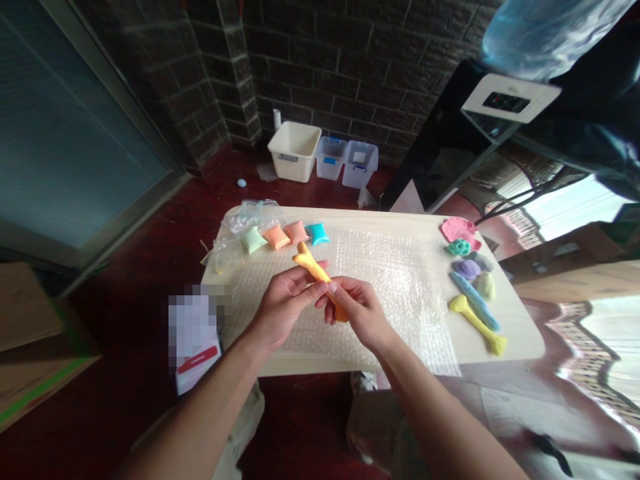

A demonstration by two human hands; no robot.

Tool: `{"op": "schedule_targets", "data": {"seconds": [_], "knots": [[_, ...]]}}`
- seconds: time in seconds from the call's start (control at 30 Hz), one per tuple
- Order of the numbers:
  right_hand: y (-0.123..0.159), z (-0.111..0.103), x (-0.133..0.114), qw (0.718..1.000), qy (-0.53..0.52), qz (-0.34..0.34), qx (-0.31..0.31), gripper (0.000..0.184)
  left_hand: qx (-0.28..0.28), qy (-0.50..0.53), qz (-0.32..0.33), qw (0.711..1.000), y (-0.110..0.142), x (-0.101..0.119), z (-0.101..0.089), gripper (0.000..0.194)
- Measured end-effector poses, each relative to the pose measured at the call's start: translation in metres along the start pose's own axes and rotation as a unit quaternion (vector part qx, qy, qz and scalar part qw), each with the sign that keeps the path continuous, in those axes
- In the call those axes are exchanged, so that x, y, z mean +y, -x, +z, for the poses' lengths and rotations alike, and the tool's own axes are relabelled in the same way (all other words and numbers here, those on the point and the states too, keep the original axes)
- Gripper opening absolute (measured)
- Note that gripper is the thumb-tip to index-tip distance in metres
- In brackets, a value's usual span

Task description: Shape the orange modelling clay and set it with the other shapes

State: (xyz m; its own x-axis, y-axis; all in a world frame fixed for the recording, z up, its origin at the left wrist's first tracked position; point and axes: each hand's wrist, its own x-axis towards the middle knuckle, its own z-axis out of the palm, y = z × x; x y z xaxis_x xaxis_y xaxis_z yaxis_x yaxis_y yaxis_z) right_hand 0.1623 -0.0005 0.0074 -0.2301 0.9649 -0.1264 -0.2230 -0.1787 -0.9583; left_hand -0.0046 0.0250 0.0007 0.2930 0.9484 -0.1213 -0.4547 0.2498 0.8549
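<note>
Both my hands grip a stretched piece of orange-yellow modelling clay (316,269) above the table. My left hand (285,300) pinches its middle from the left, thumb on top. My right hand (357,303) has its thumb and fingers closed round the lower end. The clay slants, its upper end wide and slightly forked. Beneath the hands lies a sheet of bubble wrap (395,280). Beyond them sit small clay packets in a row: a green packet (253,240), an orange packet (277,237), a pink packet (297,233) and a blue packet (317,233).
Shaped clay pieces line the table's right side, among them a yellow bone shape (479,325), a blue roll (475,300) and a pink lump (457,230). Clear plastic bags (255,215) lie at the back left. Storage bins (295,153) stand on the floor beside a water dispenser (440,140).
</note>
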Motion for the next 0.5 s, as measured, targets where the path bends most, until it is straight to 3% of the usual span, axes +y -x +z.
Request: {"op": "schedule_targets", "data": {"seconds": [0.23, 0.4, 0.5], "knots": [[-0.0012, -0.0012, 0.0066, 0.999, -0.05, 0.01, 0.007, 0.035, 0.04, 0.007, 0.035, 0.999, -0.0011, 0.0054, 0.0026, 0.029], [-0.0009, 0.0004, 0.0074, 0.998, -0.054, -0.012, 0.015, 0.031, -0.005, 0.013, 0.013, 1.0, -0.0001, 0.0018, 0.0034, 0.031], [-0.0017, -0.0001, 0.009, 0.998, -0.067, 0.003, 0.015, 0.032, 0.005, 0.01, 0.014, 1.0, -0.0007, 0.0004, 0.0026, 0.031]]}}
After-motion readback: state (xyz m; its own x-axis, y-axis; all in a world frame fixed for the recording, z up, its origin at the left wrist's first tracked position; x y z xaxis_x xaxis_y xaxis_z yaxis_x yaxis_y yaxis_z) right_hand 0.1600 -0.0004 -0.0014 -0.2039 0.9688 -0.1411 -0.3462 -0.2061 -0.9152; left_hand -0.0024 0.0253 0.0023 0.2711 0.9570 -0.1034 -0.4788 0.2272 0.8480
